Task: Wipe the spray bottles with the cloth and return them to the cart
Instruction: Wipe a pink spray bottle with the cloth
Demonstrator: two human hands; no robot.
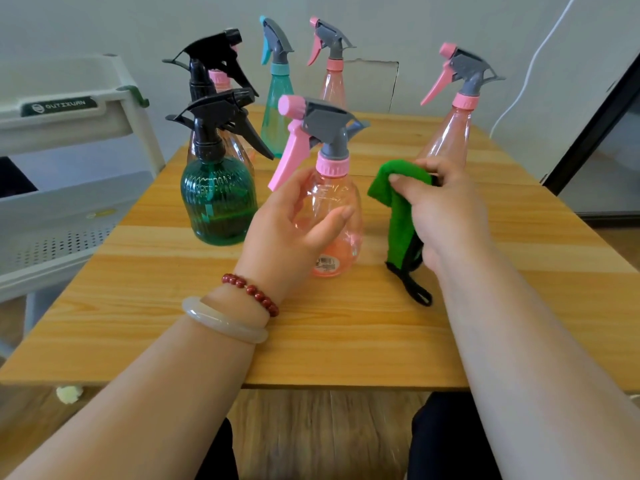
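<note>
Round pink bottle (330, 194): stands upright on the wooden table (346, 334). It has a see-through pink body, a grey head and a pink trigger hanging to the left. A barcode sticker sits near its base. Whether it holds liquid cannot be told.
Left hand (291, 220): grasps the round pink bottle's body, fingers behind and thumb across the front. A red bead bracelet (251, 292) and a pale bangle (221, 320) circle the wrist.
Right hand (446, 209): just right of the round pink bottle, thumb and fingers pinching the green cloth (398, 216).
Green cloth: bunched and hanging beside the round pink bottle. Its black loop trails onto the table.
Dark green bottle (216, 199): just left of the round pink bottle, ribbed and upright, with a black trigger.
Black-trigger bottle (211, 57): behind and left of the round pink bottle, its body mostly hidden.
Teal bottle (277, 98): behind the round pink bottle, slim and upright.
Rear pink bottle (332, 84): behind the round pink bottle, beside the teal one.
Right pink bottle (450, 133): behind and right of the round pink bottle, past the right hand.
Cart (69, 119): white, well left of the round pink bottle. What its trays hold cannot be made out.
</note>
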